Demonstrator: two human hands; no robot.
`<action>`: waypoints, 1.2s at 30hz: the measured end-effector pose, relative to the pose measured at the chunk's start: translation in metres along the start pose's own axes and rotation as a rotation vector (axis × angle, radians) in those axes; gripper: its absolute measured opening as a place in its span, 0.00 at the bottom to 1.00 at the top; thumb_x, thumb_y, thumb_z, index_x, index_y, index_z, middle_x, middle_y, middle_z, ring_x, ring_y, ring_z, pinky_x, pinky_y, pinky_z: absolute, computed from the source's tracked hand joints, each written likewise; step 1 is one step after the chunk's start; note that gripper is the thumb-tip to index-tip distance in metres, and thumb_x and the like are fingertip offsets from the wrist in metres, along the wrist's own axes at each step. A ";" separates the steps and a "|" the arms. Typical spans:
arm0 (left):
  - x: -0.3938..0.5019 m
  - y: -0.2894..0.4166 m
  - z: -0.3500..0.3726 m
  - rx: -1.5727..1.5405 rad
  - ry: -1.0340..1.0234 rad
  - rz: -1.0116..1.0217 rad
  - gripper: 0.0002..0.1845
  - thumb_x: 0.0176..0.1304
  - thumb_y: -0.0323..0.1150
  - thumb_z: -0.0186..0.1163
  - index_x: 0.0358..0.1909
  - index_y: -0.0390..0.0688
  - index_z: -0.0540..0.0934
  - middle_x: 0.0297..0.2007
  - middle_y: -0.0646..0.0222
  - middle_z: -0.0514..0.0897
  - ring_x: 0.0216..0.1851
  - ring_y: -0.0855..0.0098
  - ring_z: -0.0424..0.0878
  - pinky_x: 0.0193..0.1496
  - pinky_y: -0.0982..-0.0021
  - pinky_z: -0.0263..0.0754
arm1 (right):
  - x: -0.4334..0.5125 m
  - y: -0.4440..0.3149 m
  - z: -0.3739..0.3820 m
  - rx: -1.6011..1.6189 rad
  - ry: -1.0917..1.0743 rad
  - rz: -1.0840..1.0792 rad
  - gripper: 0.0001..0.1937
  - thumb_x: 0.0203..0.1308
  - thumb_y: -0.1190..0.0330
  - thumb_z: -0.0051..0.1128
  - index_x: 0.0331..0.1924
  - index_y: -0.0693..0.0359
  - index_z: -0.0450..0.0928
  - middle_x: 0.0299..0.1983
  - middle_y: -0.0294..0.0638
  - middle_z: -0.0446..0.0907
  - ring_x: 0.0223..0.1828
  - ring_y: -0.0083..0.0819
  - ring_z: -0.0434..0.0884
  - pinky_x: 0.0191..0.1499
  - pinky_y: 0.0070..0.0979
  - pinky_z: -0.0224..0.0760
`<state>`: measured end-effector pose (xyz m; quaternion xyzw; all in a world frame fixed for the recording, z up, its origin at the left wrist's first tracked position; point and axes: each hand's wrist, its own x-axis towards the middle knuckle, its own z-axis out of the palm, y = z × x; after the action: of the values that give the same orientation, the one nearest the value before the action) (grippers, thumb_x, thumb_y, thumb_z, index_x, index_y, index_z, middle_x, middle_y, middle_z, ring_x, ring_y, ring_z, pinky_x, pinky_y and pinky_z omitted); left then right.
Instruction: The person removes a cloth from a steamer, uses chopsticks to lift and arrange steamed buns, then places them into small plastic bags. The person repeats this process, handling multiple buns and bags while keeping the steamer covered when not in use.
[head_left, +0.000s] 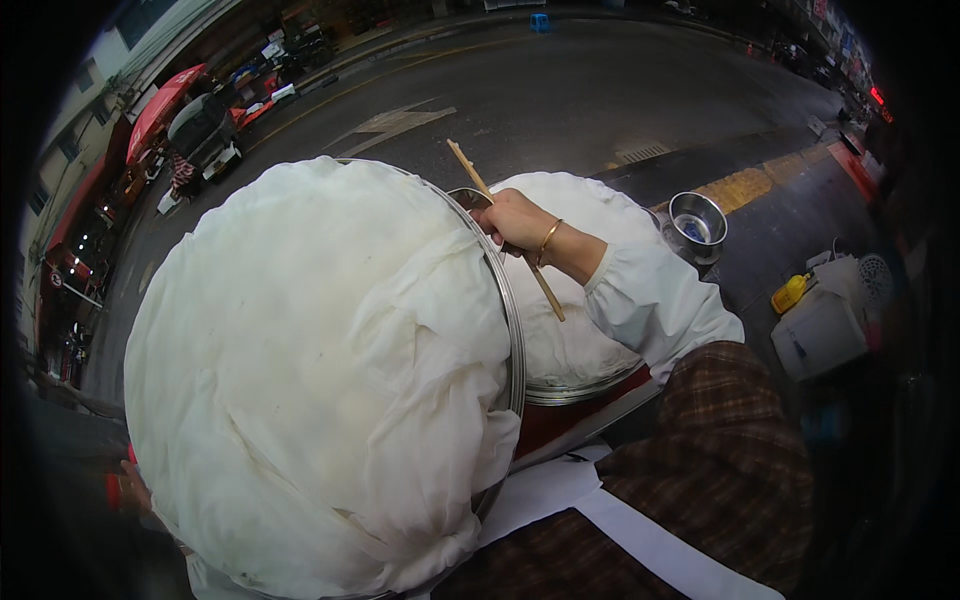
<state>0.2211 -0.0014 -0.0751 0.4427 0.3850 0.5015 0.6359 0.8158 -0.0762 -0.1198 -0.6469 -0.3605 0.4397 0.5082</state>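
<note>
A large round metal steamer tray (514, 330), covered by a white cloth (300, 315), fills the left and middle of the view. At its upper right rim, my right hand (517, 221) is closed around a thin wooden stick (551, 296); its fingertips also meet the rim. Part of my left hand (137, 487) shows at the lower left edge of the tray, supporting it, with most of the hand hidden. Behind my right forearm, a second round tray (577, 394) carries another white cloth (570, 337) and sits on a red surface (551, 424).
A steel bowl (697, 219) stands right of the second tray. Farther right are a whitish plastic container (817, 337) and a yellow bottle (790, 294). Beyond lies a street (570, 90) with a blue stool (539, 22); a vehicle (201, 135) and red umbrella (161, 109) are at upper left.
</note>
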 end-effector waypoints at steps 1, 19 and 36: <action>0.008 -0.009 0.024 -0.003 -0.041 -0.017 0.45 0.66 0.69 0.45 0.66 0.37 0.69 0.61 0.60 0.77 0.58 0.59 0.78 0.63 0.60 0.71 | -0.003 0.004 -0.026 -0.024 0.040 -0.014 0.06 0.53 0.74 0.50 0.30 0.64 0.79 0.15 0.32 0.68 0.11 0.19 0.61 0.12 0.22 0.51; 0.118 -0.226 0.365 -0.025 -0.321 -0.376 0.42 0.70 0.66 0.41 0.69 0.40 0.65 0.65 0.58 0.73 0.63 0.56 0.74 0.67 0.56 0.67 | 0.020 0.133 -0.404 -0.390 0.460 -0.009 0.13 0.57 0.69 0.49 0.34 0.60 0.88 0.33 0.54 0.85 0.38 0.50 0.85 0.45 0.38 0.78; 0.134 -0.304 0.350 0.053 -0.154 -0.466 0.41 0.70 0.65 0.41 0.69 0.40 0.65 0.65 0.58 0.73 0.63 0.56 0.74 0.67 0.56 0.67 | 0.062 0.171 -0.421 -0.348 0.510 0.119 0.14 0.49 0.67 0.53 0.33 0.68 0.86 0.35 0.60 0.84 0.41 0.51 0.85 0.46 0.38 0.77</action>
<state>0.6648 0.0359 -0.2606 0.3955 0.4401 0.2959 0.7499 1.2346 -0.2008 -0.2581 -0.8336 -0.2528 0.2238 0.4372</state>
